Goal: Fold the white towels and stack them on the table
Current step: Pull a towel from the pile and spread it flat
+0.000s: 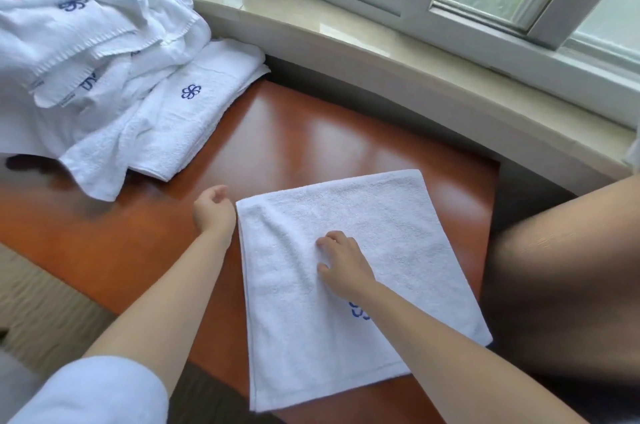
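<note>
Towel (346, 337) with blue flower logo under flat right hand (341, 259); left hand (213, 210) relaxed, empty beside it.

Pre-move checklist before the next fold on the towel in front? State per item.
1. Towel lies flat on the table: ok, only slight ripples near the right hand.
2. Right hand pins the towel: ok, it rests on the middle, fingers bent.
3. Left hand has the left edge: not ok, it sits beside the far left corner, holding nothing.
4. Near edge supported: not ok, it hangs over the table's front.
5. Room to fold: ok, bare wood beyond the far edge.
6. Stack spot ready: cannot tell; one folded towel lies at the far left, partly under the loose pile.
</note>
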`<act>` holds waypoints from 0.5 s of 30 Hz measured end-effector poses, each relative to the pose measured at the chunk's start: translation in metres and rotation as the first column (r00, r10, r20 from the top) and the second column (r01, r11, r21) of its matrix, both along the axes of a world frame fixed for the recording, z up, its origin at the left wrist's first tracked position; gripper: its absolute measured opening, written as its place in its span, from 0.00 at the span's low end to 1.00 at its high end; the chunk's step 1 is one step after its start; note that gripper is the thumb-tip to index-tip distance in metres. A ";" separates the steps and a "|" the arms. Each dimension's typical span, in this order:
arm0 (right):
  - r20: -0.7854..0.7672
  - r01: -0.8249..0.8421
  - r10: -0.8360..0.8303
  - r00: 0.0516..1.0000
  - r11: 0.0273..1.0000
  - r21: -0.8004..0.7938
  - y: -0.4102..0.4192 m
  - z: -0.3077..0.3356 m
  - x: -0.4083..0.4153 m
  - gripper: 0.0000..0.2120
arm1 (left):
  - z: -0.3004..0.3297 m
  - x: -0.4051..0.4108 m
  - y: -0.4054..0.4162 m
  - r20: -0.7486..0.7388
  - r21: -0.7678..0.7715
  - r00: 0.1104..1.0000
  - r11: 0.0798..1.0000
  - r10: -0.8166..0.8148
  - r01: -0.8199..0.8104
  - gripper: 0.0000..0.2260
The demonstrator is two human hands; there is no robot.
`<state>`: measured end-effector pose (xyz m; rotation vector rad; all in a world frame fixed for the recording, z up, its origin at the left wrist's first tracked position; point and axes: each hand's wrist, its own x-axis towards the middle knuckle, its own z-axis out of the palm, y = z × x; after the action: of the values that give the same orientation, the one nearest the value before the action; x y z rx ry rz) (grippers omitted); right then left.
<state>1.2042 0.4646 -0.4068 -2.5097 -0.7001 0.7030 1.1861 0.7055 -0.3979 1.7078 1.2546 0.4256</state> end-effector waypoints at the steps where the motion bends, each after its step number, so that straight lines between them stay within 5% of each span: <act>1: -0.008 0.004 -0.004 1.000 1.000 0.015 -0.001 0.000 -0.001 0.20 | -0.004 -0.005 -0.004 -0.048 -0.024 0.999 0.999 -0.022 0.021 0.12; 9: 0.145 0.169 -0.164 0.976 0.985 -0.021 -0.044 0.003 -0.004 0.16 | -0.013 -0.067 -0.061 -0.289 -0.095 0.943 0.985 -0.164 0.143 0.09; 15: 0.016 0.591 -0.591 0.806 0.806 0.005 -0.100 0.012 0.019 0.18 | -0.007 -0.094 -0.081 -0.407 -0.236 0.878 0.958 -0.252 0.165 0.06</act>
<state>1.2231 0.3645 -0.3946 -2.5211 0.1068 0.4425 1.0916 0.6246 -0.4044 1.7994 1.3491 -0.2205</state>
